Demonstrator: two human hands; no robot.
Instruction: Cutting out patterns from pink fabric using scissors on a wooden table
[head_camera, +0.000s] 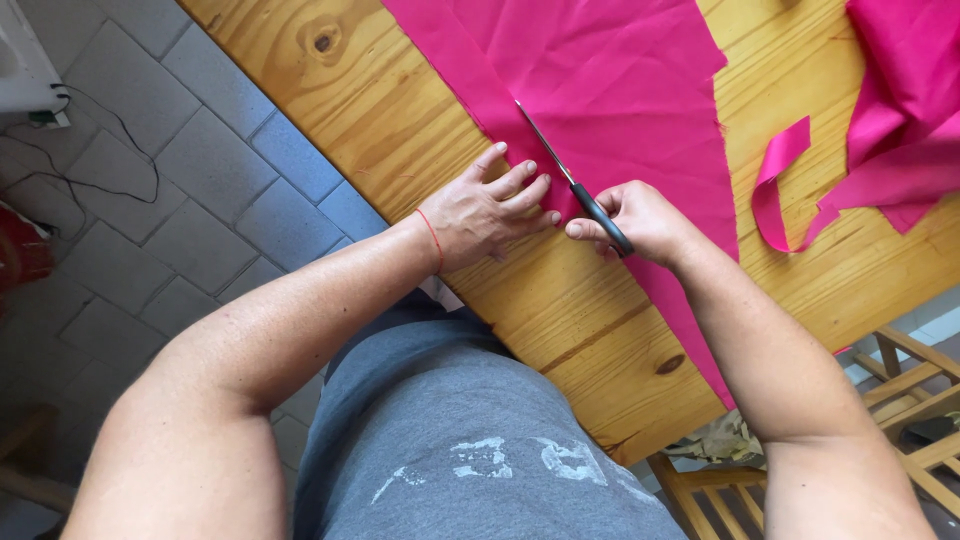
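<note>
Right hand (640, 222) grips scissors (570, 180) cutting pink cloth (620, 80); left hand (485, 212), fingers spread flat, presses the worktop (400, 130) beside the scissors.

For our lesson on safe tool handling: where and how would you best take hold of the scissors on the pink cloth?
Grip the scissors by the black handles nearest the body, coming from the near table edge, as the right hand does. The thin blades point away along the pink cloth, so the handle end is probably the safe part.

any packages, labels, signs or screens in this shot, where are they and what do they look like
No packages, signs or screens show.
Worn white print: on the grey shirt front, bottom centre; cracked, patchy, unreadable.
White object: top left corner on the tiled floor, mostly cut off; cannot tell what it is.
</note>
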